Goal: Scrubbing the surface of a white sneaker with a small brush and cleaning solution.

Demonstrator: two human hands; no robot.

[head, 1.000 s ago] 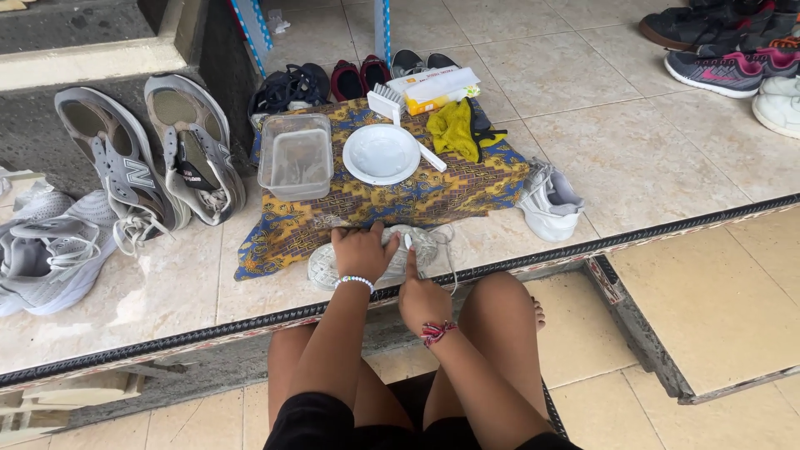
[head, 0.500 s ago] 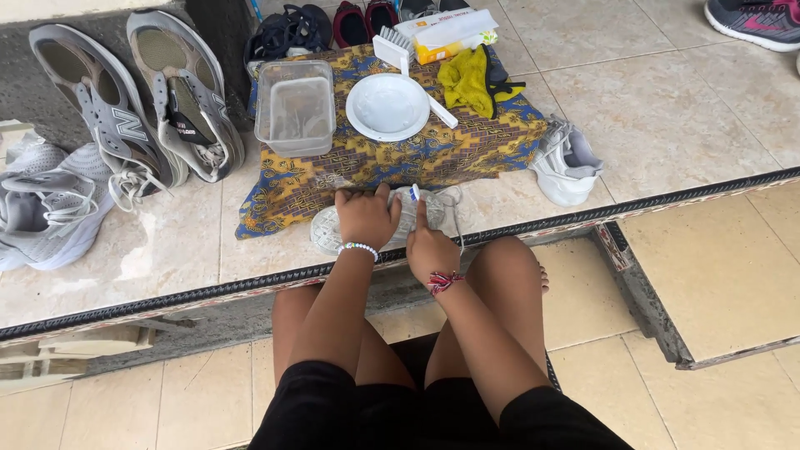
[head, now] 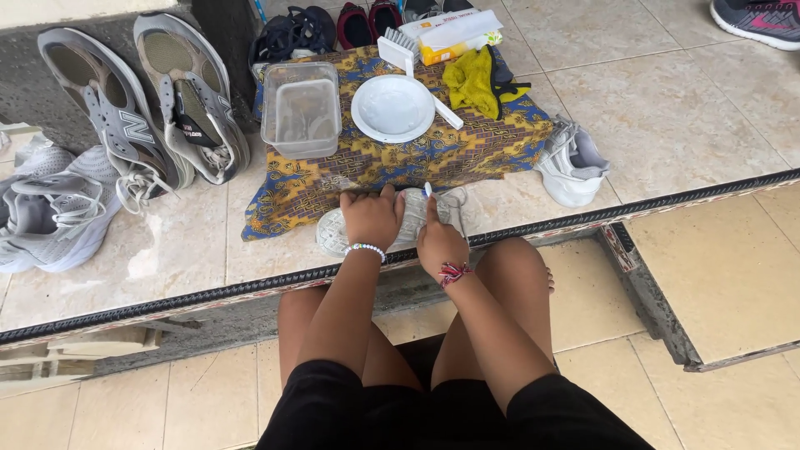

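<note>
Fingers: left hand (head: 372,218) pressed flat, clamping the pale shoe (head: 408,218) sole-up on the tiled ledge (head: 167,250); right hand (head: 439,242) closed on a small brush (head: 428,190). Advice: short strokes, shoe pinned. Room: patterned cloth (head: 400,158) touching beyond, ledge edge just near; open tile left.

The view has tilted down; both hands (head: 406,227) now sit higher in frame.
</note>
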